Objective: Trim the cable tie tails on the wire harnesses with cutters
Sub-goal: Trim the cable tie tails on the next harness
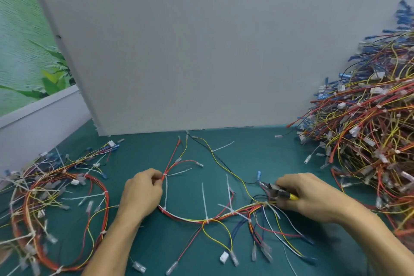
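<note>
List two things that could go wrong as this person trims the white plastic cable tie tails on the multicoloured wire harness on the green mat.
1. The yellow-handled metal cutters in the right hand sit close among the thin wires of the multicoloured wire harness; a snip might nick insulation.
2. Several long white plastic tie tails stick out along it, pointing different ways; one could easily be missed.

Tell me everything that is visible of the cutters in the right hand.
The cutters are a small tool with a grey metal head, a dark middle and a yellow handle that looks plastic. The right hand grips the handle and hides most of it. The head points left, low over the green mat, near the wires of the middle harness. Blur hides whether the jaws are open.
</note>
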Demonstrator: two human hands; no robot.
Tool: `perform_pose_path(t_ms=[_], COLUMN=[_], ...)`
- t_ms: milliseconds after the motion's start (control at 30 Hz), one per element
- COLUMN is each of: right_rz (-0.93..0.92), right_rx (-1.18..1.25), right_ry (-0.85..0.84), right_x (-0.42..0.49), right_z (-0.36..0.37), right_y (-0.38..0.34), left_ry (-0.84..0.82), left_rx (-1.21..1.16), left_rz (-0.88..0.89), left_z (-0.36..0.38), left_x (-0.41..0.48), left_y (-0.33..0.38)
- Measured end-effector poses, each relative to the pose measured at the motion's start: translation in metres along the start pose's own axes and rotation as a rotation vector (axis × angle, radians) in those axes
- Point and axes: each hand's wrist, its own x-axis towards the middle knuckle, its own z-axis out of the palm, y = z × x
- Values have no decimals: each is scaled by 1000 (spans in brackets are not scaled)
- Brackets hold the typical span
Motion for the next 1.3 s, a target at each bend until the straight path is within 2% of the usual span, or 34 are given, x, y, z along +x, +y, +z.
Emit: perform_pose_path(t_ms=[233,367,500,567,700,800,867,1000,1100,1300], right_rz=[44,45,219,289,311,253,228,193,148,172], right_rx=[93,32,-74,-76,2,51,79,-47,-74,-162], right_ry=[137,193,239,239,70,-60,-61,98,187,187], right_x=[-2,0,-3,-6,-14,-20,-24,-32,-36,-40], right_z=[-7,-2,4,5,3,-2,-5,-3,2,9], right_y=[5,-1,-4,-6,-10,-12,-11,-3,0,2], left_ry=[-13,125,357,372,194,-4,-124,-310,-392,-399], left_rx=[37,-27,-127,-190,-279,-230,-166,-63,-9,-152], left_rz=[-2,32,255,407,697,847,908,906,876,773], left_z=[-2,-10,-23,-29,-24,-6,9,37,55,81], left_x=[0,-3,-13,-25,-56,-68,-69,-62,-59,-63], left_y=[-1,6,33,53,92,112,120,127,129,119])
